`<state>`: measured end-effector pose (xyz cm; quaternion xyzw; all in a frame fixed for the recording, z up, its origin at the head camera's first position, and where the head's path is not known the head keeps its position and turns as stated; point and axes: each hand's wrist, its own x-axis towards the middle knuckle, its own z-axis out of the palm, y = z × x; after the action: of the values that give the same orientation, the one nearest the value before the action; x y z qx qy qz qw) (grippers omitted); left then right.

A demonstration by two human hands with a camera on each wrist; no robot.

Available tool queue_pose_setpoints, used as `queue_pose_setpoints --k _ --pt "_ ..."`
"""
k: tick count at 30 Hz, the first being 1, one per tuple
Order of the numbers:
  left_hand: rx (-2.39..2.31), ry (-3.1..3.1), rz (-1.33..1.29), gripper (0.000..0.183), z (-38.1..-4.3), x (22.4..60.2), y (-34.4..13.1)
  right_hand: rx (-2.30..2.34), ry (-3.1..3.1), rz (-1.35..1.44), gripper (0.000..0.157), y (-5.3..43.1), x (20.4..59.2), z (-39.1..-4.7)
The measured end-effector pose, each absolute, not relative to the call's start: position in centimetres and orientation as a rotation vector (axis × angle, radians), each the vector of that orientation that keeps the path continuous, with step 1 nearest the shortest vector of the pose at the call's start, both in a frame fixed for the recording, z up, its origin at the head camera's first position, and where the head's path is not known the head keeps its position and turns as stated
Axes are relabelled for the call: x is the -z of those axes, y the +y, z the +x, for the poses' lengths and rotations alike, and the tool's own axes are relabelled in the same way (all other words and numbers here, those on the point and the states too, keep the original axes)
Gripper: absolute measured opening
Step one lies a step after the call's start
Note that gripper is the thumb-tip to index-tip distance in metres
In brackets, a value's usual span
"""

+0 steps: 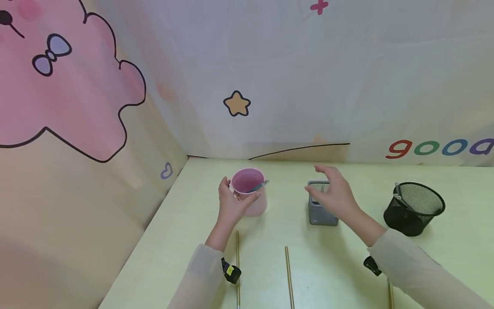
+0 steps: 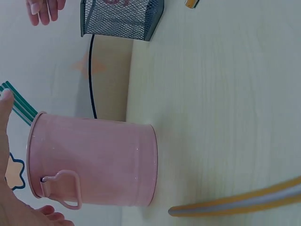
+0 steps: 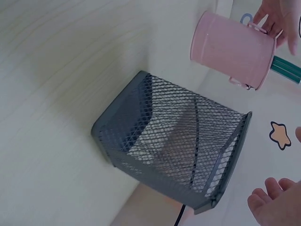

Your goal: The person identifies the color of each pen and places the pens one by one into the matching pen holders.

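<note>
A pink bucket [image 1: 256, 206] with small side handles stands on the table, left of centre. A slim teal stick-like item [image 1: 256, 187] leans out over its rim. My left hand [image 1: 234, 206] curves loosely about the rim, fingers on the left side and thumb at the front. In the left wrist view the thumb is beside the teal item and the fingertips show past the bucket's handle [image 2: 66, 188]. Over the square grey mesh pen holder [image 1: 323, 216] hovers my right hand [image 1: 335, 193], thumb and fingers spread apart. Bare mesh walls [image 3: 183, 136] show in the right wrist view.
To the right stands a round black mesh pen holder [image 1: 409, 221] with a slim silver item [image 1: 399, 194] at its rim. Narrow gold-edged strips [image 1: 289, 274] run along the table. A printed cloth wall [image 1: 289, 86] closes off the back and left.
</note>
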<state>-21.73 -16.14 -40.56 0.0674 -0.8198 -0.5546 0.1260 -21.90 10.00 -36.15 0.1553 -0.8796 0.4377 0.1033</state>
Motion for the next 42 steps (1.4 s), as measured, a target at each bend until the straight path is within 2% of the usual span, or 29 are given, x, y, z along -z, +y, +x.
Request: queue_pose_setpoints --k 14,24,33,42 --pt "1.556 -2.425 0.264 0.103 -18.0 40.9 -16.5 -1.251 -2.713 0.38 0.083 12.7 37.7 -21.8" --pt "1.354 -2.485 0.256 0.082 -16.2 42.8 -16.9 -1.27 -2.776 0.357 0.102 13.9 38.6 -22.1" --pt "1.275 -2.598 0.276 0.063 -14.2 43.0 -16.8 -1.262 -2.805 0.357 0.107 14.8 39.3 -22.3" --pt "1.218 -2.794 0.341 0.055 -13.1 42.9 -17.1 -1.479 -2.791 0.413 0.107 15.4 40.2 -22.5"
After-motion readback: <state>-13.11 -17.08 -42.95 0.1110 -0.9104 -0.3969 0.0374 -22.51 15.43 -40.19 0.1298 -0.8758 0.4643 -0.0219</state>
